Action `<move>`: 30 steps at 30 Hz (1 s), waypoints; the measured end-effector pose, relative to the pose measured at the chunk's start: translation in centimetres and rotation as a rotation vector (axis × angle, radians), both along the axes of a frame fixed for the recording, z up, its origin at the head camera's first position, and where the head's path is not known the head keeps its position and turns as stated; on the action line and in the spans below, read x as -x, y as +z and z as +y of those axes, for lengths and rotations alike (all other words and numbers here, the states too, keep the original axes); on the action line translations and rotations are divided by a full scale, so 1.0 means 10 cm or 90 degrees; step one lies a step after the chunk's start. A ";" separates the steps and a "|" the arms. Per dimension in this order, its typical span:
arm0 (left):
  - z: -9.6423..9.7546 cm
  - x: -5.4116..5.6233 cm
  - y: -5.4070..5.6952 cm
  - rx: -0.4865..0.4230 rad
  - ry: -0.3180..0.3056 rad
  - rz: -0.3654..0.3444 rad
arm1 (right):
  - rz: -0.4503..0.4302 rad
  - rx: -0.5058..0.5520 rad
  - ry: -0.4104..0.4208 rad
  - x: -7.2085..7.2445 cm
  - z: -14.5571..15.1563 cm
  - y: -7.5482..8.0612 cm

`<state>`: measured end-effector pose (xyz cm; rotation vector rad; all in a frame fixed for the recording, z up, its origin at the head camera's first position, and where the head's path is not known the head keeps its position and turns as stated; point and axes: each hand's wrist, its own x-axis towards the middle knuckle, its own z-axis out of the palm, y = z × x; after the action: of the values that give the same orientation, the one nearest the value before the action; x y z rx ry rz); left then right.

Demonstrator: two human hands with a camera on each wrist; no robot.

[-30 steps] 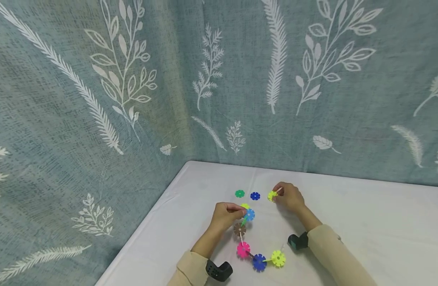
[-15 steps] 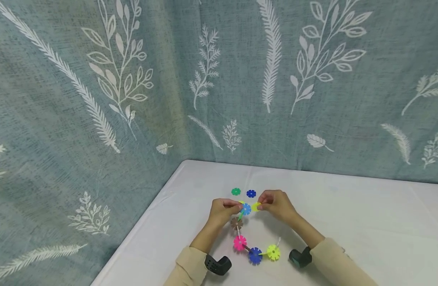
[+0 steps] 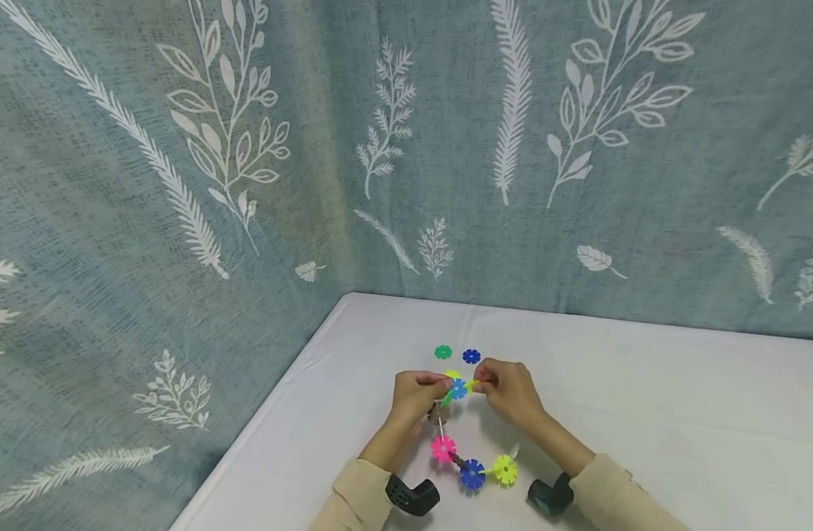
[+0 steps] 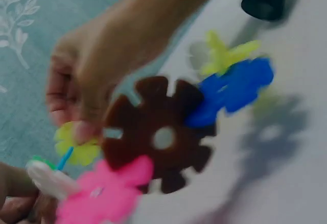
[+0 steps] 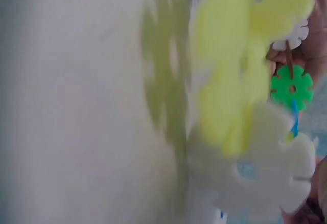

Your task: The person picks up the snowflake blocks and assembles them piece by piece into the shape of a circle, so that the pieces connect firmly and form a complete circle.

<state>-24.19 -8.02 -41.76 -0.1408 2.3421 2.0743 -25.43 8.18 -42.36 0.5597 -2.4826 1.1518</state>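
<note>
A chain of slotted, flower-shaped plastic discs curves between my hands. My left hand [image 3: 416, 398] pinches its upper end, at a light blue disc [image 3: 458, 389] and a green disc [image 3: 447, 398]. My right hand [image 3: 512, 391] pinches a yellow disc [image 4: 76, 143] at the light blue disc's right edge. Below hang a brown disc [image 4: 158, 132], a pink disc [image 3: 443, 449], a dark blue disc [image 3: 472, 475] and another yellow disc [image 3: 506, 470]. A white disc [image 5: 255, 168] is at the chain's far end. The left fingers partly hide the upper discs.
On the white-covered table [image 3: 678, 413], a loose green disc [image 3: 442, 352] and a loose dark blue disc [image 3: 471, 357] lie just beyond my hands. A patterned curtain [image 3: 472, 147] borders the table at the back and left. Each wrist wears a dark camera.
My right hand has come left and toward me with the yellow disc, up to the light blue disc. My left hand has kept its pinch on the chain.
</note>
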 end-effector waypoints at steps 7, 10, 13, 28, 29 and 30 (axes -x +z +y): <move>0.03 -0.03 -0.06 0.048 0.012 0.064 | 0.040 -0.034 0.034 0.03 0.02 0.02; 0.00 -0.06 -0.06 0.143 0.023 0.134 | 0.029 -0.023 0.085 0.09 0.06 0.02; -0.03 -0.08 -0.06 0.208 0.050 0.203 | -0.015 -0.005 0.132 0.14 0.07 0.02; -0.06 -0.06 -0.09 0.296 -0.003 0.297 | -0.176 0.040 0.147 0.36 0.10 -0.05; -0.08 -0.06 -0.09 0.294 0.001 0.290 | -0.182 0.024 0.136 0.40 0.11 -0.06; -0.10 -0.06 -0.10 0.292 0.008 0.283 | -0.187 0.003 0.126 0.43 0.11 -0.06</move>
<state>-23.62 -8.99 -42.76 0.3414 3.0482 1.6648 -29.77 9.30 -42.99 0.6928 -2.7167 1.4033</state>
